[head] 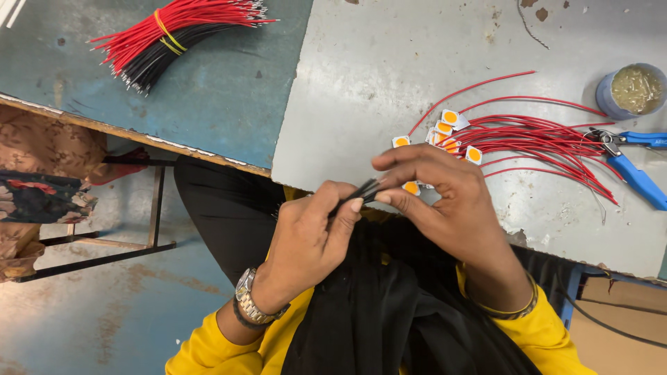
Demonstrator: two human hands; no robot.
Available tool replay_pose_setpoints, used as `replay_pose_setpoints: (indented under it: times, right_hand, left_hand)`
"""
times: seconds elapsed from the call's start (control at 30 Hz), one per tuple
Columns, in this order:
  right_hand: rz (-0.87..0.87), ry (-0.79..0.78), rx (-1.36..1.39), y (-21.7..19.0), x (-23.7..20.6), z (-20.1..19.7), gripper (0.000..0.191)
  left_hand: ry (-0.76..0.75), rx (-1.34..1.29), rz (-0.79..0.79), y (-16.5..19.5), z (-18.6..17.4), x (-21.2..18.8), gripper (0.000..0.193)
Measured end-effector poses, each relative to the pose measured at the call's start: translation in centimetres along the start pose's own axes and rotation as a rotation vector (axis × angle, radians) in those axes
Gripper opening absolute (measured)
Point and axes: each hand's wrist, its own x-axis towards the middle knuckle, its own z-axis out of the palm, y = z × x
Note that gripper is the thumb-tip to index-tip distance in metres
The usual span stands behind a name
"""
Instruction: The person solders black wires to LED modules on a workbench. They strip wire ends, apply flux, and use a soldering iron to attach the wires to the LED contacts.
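Head view shows us, at far left, a bundle of red and black wires (170, 38) banded in yellow, lying on the worn blue tabletop (229, 97). Lower down, our left hand (306, 236), a metal watch (251, 298) on its wrist, closes thumb and forefinger on a thin black wire (361, 191). The wire's long axis runs diagonally, rising from lower left toward upper right, and it sits just off the near edge of the grey metal sheet (389, 62), above our lap. Its lower end is pinched in the left fingertips; its upper end meets the thumb and forefinger of our right hand (445, 201), also closed on it, the other fingers loosely curled. Behind the right hand lie small square white chips with round orange centres (450, 118), each trailing a thin red lead (542, 139), fanned rightward. Farther right rest blue-handled cutters (636, 173) and a small round tin (632, 90) of pale, grainy paste.
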Motion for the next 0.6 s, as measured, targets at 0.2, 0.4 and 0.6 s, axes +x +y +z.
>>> replay_pose_setpoints:
  times: [0.2, 0.4, 0.6]
  right_hand:
    - [0.181, 0.147, 0.622, 0.9, -1.1, 3.5, 0.06]
    - [0.151, 0.246, 0.577, 2.7, -1.8, 4.0, 0.057]
    - [0.121, 0.276, 0.641, 2.7, -1.5, 3.6, 0.043]
  left_hand:
    - [0.117, -0.383, -0.082, 0.6, 1.5, 0.0, 0.015]
    - [0.041, -0.339, -0.096, 0.6, 2.5, 1.1, 0.024]
    - [-0.06, -0.227, -0.067, 1.0, 2.0, 1.6, 0.021]
